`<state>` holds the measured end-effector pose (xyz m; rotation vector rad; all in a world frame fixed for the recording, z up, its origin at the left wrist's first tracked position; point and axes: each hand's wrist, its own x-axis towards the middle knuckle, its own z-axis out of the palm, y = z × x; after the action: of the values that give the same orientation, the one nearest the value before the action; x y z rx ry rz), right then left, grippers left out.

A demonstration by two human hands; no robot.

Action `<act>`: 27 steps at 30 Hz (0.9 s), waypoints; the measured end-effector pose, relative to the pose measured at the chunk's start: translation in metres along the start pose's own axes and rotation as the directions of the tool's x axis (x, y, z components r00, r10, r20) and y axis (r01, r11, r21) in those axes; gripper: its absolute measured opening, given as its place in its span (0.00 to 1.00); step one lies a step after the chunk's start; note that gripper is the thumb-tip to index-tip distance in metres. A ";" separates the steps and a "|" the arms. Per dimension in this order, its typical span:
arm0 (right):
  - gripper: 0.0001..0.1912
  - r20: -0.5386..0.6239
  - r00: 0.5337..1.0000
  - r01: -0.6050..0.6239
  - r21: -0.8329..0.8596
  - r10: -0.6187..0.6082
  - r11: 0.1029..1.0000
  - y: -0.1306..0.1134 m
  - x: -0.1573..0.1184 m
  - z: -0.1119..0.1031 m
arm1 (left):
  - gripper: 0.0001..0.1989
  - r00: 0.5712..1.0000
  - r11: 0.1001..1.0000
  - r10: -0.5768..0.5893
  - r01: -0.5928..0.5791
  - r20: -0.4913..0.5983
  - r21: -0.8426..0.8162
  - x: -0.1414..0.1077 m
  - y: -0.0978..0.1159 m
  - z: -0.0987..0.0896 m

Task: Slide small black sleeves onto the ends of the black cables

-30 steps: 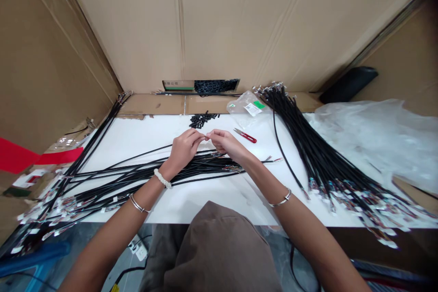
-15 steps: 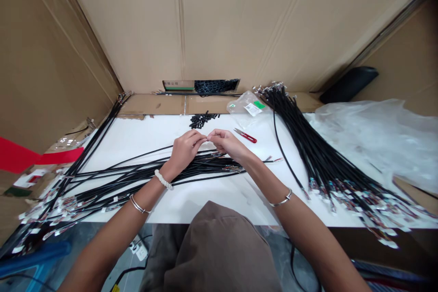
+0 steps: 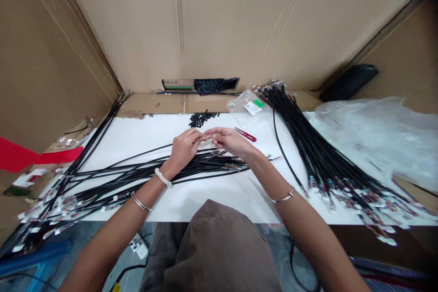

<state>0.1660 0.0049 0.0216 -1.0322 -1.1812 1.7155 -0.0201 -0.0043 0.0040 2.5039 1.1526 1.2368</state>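
Note:
My left hand and my right hand meet fingertip to fingertip above the white table. Both are closed in pinches, and what lies between the fingertips is too small to make out. Below them a bundle of black cables with stripped, coloured wire ends runs across to the left. Just beyond the hands is a pile of short black tube pieces. Red-handled snips lie right behind my right hand.
A large fan of black cables with white connectors covers the right side. Clear plastic sheeting lies beyond it, and a labelled plastic bag sits at the back. More cables run along the left. Cardboard walls enclose the table.
The fingers of my right hand have shifted and extended more toward my left fingertips. My left hand has barely moved.

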 end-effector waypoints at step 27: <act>0.15 0.052 0.969 0.247 -0.184 -0.241 0.951 0.000 -0.004 0.007 | 0.09 0.996 0.993 -0.037 0.027 -0.084 -0.116 0.002 0.000 -0.004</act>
<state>0.1606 -0.0014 0.0240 -0.9302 -1.4496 1.4505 -0.0223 -0.0036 0.0082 2.3613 1.1015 1.3741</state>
